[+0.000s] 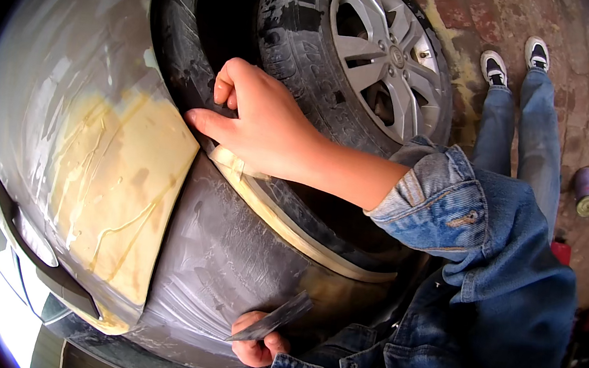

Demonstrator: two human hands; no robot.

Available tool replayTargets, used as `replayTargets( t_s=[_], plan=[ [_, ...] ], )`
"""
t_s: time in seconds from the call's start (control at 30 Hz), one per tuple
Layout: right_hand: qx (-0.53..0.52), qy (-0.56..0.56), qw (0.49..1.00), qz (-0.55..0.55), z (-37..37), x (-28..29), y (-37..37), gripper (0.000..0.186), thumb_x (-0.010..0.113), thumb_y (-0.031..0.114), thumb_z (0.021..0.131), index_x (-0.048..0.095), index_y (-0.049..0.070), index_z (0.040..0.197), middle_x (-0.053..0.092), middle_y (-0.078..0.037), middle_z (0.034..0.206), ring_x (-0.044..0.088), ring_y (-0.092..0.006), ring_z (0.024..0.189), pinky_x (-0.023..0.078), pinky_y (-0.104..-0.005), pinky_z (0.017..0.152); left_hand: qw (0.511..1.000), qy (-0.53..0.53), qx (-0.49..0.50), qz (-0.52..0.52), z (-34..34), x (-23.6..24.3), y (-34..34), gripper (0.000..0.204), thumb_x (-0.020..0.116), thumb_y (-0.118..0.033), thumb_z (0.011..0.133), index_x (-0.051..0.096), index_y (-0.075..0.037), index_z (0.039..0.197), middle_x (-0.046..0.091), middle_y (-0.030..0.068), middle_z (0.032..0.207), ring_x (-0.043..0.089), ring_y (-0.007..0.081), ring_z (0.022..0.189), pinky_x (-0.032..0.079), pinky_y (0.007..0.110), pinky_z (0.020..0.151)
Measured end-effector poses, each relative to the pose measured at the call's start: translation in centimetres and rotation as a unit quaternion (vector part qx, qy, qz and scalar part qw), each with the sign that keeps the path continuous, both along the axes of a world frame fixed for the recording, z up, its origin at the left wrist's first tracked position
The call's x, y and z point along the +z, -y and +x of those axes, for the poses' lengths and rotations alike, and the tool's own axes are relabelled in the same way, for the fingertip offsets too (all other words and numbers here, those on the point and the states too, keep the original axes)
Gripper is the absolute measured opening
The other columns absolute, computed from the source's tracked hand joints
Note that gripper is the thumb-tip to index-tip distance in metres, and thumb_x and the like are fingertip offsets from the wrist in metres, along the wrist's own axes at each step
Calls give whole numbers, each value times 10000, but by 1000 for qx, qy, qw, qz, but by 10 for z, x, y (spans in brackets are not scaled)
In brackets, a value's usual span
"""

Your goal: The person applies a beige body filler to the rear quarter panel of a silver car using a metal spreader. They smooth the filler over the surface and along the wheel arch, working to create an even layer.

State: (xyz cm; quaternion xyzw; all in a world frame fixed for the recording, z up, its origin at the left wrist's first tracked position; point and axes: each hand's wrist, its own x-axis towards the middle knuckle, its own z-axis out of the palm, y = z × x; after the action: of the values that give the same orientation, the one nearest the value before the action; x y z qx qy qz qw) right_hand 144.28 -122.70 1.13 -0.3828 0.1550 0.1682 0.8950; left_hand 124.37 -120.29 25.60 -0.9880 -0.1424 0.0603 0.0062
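My left hand (254, 343) grips a flat dark scraper (280, 313) over the grey, smeared lower part of the car body panel (205, 232). My right hand (248, 110) reaches across the wheel arch trim (181, 33), its fingers curled and its thumb on the trim's edge; what they hold, if anything, is hidden. Below it, pale masking tape (269, 217) runs along the arch. A pale yellow filler patch (110, 177) with drips covers part of the panel to the left. The tyre (288, 52) with its silver rim (388, 64) sits inside the arch.
A dark door handle (62, 277) is at lower left. At right, legs in jeans (539, 139) with white-and-dark sneakers (538, 55) rest on brick paving (586, 108). A purple can (586, 189) lies on it, with a red object (561, 251) farther down.
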Motion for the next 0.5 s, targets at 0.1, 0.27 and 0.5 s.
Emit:
replayTargets(
  t_s=[0.1,0.27,0.5],
  plan=[
    [24,-43,998,40,1,6,-3,380,721,241,821,435,19,935,461,-71,816,453,-159,749,426,-316,656,1000,-3,6,7,2,0,1,528,583,-474,918,591,31,1069,636,131,998,603,207,897,456,328,845],
    [11,-32,998,57,-12,7,-4,403,721,202,805,409,33,996,430,-98,957,406,-168,862,417,-311,778,1000,-18,2,8,2,4,-4,530,584,-479,916,592,31,1061,642,129,984,606,204,888,460,327,838],
    [36,-143,978,148,-9,12,-7,525,751,234,759,395,-10,1059,415,-162,1056,428,-218,974,412,-327,870,1000,-1,6,-26,-1,0,-9,540,585,-485,913,584,38,1048,648,130,966,609,204,870,467,324,820]
  ],
)
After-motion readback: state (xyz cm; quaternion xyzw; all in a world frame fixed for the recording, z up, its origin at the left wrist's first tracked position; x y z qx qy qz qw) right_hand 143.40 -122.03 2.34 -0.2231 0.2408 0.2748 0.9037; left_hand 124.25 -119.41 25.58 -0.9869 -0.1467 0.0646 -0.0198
